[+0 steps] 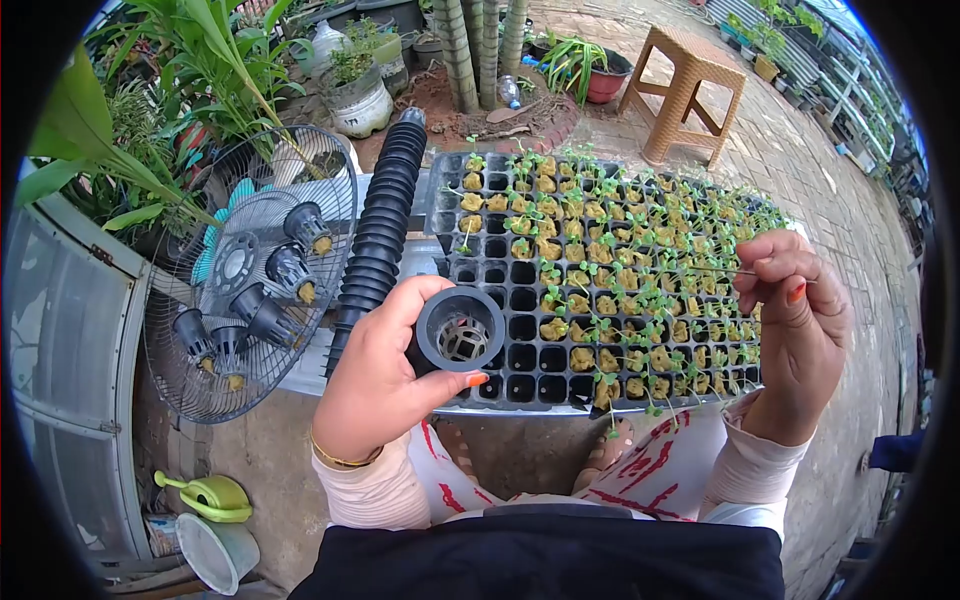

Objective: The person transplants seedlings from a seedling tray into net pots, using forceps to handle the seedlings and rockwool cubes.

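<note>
My left hand (375, 365) grips an empty black net pot (427, 332), its open mouth turned up toward me and its slotted bottom showing. Between thumb and fingers, my right hand (802, 310) pinches a thin, needle-like stick (715, 269) that points left over the seedlings. Under both hands lies a black seedling tray (495, 251). Sprouts in yellowish-brown sponge-like plugs (582, 358) fill its middle and right, while many cells on the left are bare. Left of it, several filled net pots (265, 316) lie on a round wire fan guard (180, 375).
A long stack of nested black net pots (383, 215) lies between the guard and the tray. Behind stand potted plants, tree trunks (484, 60) and a tan plastic stool (690, 90). On the floor at lower left are a green watering can (215, 497) and a pale bucket (215, 555).
</note>
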Motion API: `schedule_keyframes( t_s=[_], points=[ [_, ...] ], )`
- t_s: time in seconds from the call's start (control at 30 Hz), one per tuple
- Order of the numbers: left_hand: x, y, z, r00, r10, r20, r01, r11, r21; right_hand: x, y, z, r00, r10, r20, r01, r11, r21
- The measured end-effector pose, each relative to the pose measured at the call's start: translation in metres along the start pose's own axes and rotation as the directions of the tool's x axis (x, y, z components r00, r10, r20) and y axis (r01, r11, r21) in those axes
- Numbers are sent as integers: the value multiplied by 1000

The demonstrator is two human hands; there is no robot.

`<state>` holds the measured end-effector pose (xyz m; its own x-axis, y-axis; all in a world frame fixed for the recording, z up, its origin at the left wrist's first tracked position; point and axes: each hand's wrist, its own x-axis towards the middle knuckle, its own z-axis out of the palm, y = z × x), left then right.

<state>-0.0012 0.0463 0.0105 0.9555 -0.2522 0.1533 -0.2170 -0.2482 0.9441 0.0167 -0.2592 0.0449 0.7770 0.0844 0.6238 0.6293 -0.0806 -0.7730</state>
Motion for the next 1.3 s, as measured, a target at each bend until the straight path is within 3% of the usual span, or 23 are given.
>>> schedule_keyframes(
  t_s=[0.07, 0.17, 0.3, 0.63, 0.87, 1.0, 1.07, 1.13, 1.2, 1.23, 1.3],
  points=[
    [1, -3, 0, 999, 30, 18, -30, 999, 13, 9, -2, 4, 999, 4, 33, -2, 999, -43],
    [0, -5, 1, 1000, -4, 14, 5, 999, -54, 20, -7, 15, 982, 172, 74, -165, 982, -95],
    [-1, -4, 4, 1000, 11, -3, -11, 1000, -19, 37, 4, 34, 972, 209, 106, -188, 966, -180],
    [1, -5, 3, 1000, -3, 23, 4, 998, -64, 49, 24, 51, 949, 273, 159, -215, 928, -305],
    [1, -6, 3, 999, 51, 9, -50, 998, -27, 29, -2, 46, 946, 275, 169, -238, 948, -210],
    [-5, -8, -1, 998, 53, 14, -52, 996, -72, 12, -11, 37, 952, 229, 202, -166, 944, -285],
    [-11, -7, -3, 979, 183, -88, -183, 983, 9, 4, -13, 32, 949, 153, 274, -42, 927, -373],
    [-20, 3, -7, 969, 236, -76, -226, 967, 116, -1, -15, 30, 956, 117, 269, -6, 924, -382],
    [-31, 13, -4, 853, 448, -269, -399, 891, 217, -5, -18, 28, 966, 45, 254, 75, 893, -443],
    [-37, 20, -3, 853, 449, -267, -400, 890, 218, -7, -18, 28, 974, 39, 222, 61, 902, -427],
    [-48, 34, -3, 854, 512, -96, -491, 852, 181, -10, -14, 29, 983, 37, 182, 44, 905, -423]
  ],
)
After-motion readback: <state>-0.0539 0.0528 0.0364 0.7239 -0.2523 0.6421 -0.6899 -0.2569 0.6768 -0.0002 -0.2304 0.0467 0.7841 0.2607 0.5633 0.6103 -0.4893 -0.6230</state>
